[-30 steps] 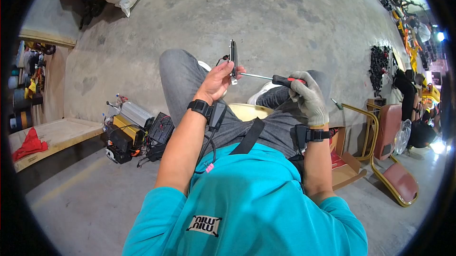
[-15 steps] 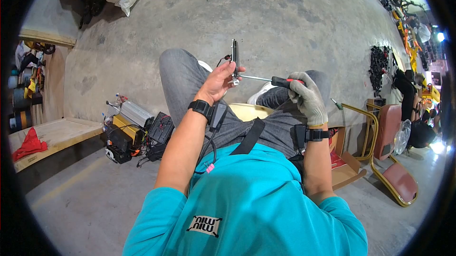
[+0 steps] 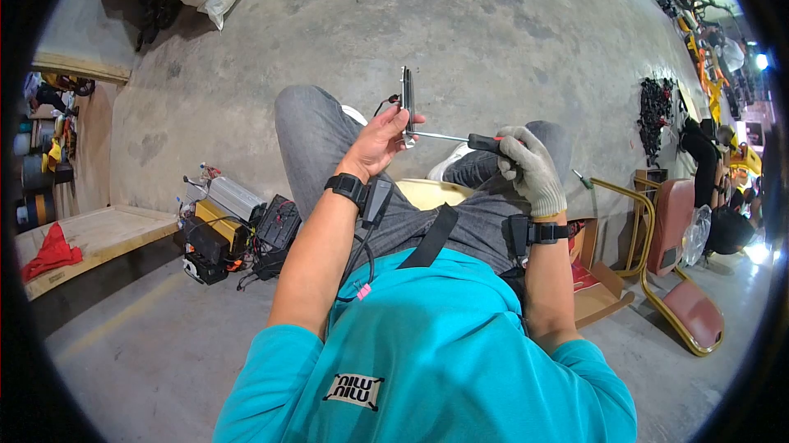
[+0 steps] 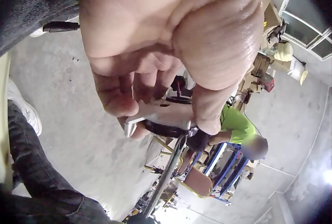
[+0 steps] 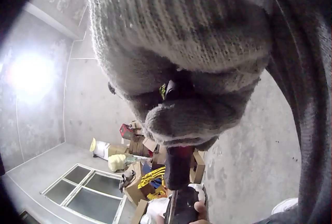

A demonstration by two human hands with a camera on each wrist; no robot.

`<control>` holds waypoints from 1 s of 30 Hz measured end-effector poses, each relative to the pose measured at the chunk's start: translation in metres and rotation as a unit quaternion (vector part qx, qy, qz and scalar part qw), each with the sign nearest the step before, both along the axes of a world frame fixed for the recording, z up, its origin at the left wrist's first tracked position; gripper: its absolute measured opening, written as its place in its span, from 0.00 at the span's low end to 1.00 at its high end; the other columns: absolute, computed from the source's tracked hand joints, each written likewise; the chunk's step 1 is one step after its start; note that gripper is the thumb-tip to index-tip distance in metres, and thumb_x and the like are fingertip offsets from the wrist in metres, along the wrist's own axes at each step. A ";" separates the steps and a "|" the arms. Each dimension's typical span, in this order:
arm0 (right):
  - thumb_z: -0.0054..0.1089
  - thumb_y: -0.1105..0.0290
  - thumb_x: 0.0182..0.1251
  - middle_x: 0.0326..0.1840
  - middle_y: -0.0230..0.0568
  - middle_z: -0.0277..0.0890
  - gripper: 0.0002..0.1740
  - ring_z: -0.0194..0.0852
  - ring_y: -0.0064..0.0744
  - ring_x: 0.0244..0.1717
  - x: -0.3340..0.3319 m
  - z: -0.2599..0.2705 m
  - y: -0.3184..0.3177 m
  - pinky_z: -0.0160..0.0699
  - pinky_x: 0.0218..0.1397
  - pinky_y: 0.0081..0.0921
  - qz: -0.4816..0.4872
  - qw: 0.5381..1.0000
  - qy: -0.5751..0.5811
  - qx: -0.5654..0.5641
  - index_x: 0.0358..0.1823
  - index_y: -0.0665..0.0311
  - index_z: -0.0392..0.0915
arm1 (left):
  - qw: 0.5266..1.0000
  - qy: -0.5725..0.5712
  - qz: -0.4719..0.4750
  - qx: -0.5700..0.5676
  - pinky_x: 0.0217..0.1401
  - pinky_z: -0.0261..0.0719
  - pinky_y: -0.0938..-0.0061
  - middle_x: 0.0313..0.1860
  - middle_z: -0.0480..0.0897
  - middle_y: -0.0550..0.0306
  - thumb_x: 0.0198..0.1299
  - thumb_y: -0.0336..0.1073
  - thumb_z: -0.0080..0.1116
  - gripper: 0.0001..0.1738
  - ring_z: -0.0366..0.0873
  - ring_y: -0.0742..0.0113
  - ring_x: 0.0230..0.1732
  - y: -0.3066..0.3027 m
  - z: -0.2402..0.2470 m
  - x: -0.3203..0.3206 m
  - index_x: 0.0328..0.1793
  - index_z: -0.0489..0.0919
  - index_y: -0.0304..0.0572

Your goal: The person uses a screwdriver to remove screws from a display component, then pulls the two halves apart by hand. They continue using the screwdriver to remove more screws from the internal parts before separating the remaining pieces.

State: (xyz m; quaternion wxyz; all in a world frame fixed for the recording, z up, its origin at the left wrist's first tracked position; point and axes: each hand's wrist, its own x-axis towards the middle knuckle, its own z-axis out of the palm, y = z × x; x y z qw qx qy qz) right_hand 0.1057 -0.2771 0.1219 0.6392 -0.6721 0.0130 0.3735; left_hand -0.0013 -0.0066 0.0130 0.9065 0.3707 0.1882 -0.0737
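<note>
My bare left hand (image 3: 376, 142) holds a slim black and silver part (image 3: 408, 91) between fingers and thumb, its long side upright in the head view. A dark cable shows behind it. My right hand (image 3: 534, 170), in a grey knitted glove, grips a screwdriver (image 3: 483, 143) by its black and red handle. Its metal shaft points left, with the tip right at the part's lower end. From the left wrist, the shaft (image 4: 165, 180) runs up to the part's silver and black end (image 4: 168, 116), beside the thumb. The gloved fingers (image 5: 181, 120) wrap the handle in the right wrist view.
A pale yellow container (image 3: 431, 194) stands between my legs. Battery-like boxes and wires (image 3: 230, 221) lie on the floor to the left, beside a low wooden platform (image 3: 123, 225). An overturned chair (image 3: 694, 311) and an open cardboard box (image 3: 604, 291) are at the right.
The gloved hand turns slightly on the screwdriver handle and less red shows. The held part has tilted a little, and the screwdriver tip has dropped slightly along its lower end.
</note>
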 end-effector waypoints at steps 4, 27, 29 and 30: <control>0.59 0.62 0.72 0.31 0.32 0.68 0.14 0.65 0.15 0.22 -0.001 -0.001 0.002 0.63 0.22 0.12 -0.023 0.999 0.023 -0.019 0.47 0.66 0.76 | 1.000 -0.004 -0.009 0.010 0.43 0.79 0.80 0.55 0.83 0.58 0.68 0.52 0.61 0.23 0.80 0.74 0.41 0.000 0.002 0.000 0.59 0.76 0.45; 0.59 0.63 0.72 0.41 0.34 0.76 0.18 0.75 0.21 0.32 0.010 -0.017 -0.010 0.76 0.31 0.16 -0.001 0.998 0.051 0.030 0.55 0.69 0.76 | 0.999 0.013 -0.024 0.038 0.48 0.78 0.83 0.55 0.83 0.62 0.69 0.50 0.61 0.22 0.78 0.79 0.41 -0.001 -0.001 0.001 0.61 0.76 0.47; 0.59 0.62 0.73 0.41 0.33 0.76 0.18 0.75 0.20 0.32 0.008 -0.024 -0.009 0.75 0.30 0.16 -0.018 0.998 0.035 0.051 0.55 0.69 0.77 | 0.999 0.004 -0.017 0.042 0.49 0.78 0.82 0.55 0.83 0.62 0.68 0.50 0.62 0.22 0.78 0.78 0.42 -0.003 0.003 0.001 0.61 0.76 0.46; 0.58 0.61 0.74 0.42 0.34 0.76 0.18 0.74 0.19 0.32 0.005 -0.028 -0.007 0.74 0.29 0.16 -0.041 0.997 -0.006 0.071 0.54 0.69 0.77 | 0.999 0.004 -0.016 0.042 0.49 0.78 0.82 0.55 0.83 0.62 0.68 0.50 0.62 0.22 0.78 0.78 0.42 -0.003 0.002 0.001 0.61 0.76 0.46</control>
